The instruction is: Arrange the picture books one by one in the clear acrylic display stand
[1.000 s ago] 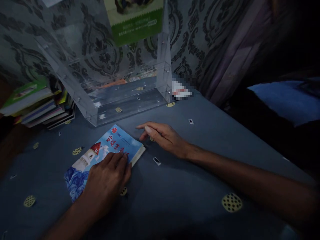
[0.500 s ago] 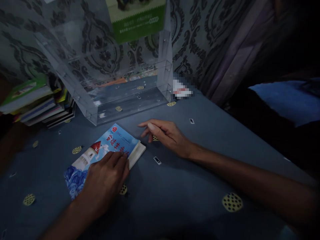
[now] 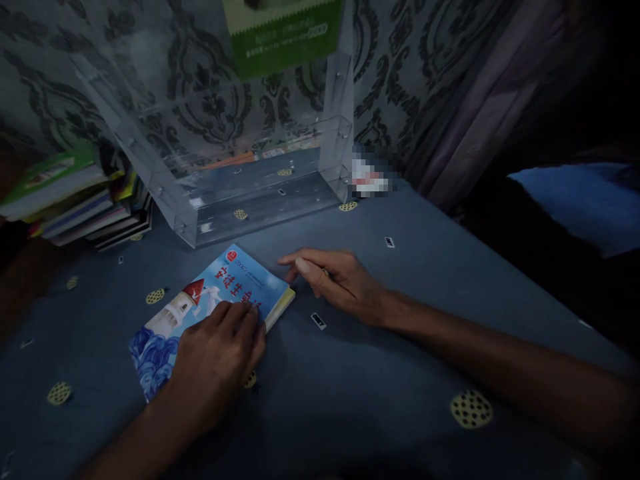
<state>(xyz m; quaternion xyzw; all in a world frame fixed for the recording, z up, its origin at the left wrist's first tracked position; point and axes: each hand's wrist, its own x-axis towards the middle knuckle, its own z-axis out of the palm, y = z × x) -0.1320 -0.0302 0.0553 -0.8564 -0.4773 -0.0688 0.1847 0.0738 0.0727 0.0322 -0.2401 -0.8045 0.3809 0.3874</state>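
A blue paperback book (image 3: 183, 297) with red lettering, a red-roofed white tower and blue swirls on its cover lies closed and slanted on the table. My left hand (image 3: 223, 350) rests on its lower right part, the fingers bent over the cover and the thumb by the page edge. Just right of the book's far right corner is my right hand (image 3: 340, 280), low over the tablecloth. Its index finger stretches toward the book, the thumb lies in front of the other fingers, and I see nothing held in it.
Behind the book stands a clear acrylic rack (image 3: 270, 213) with a green-edged book (image 3: 285, 47) high in it. Stacked books (image 3: 85, 200) lie at the left, beside a dark blurred arm (image 3: 30, 287). The blue patterned tablecloth (image 3: 400, 373) ends along a slanting right edge.
The book's cover, earlier shifted off the pages at the right corner, now lies more evenly over them. My right hand has moved slightly nearer to me. The view has shifted a little.
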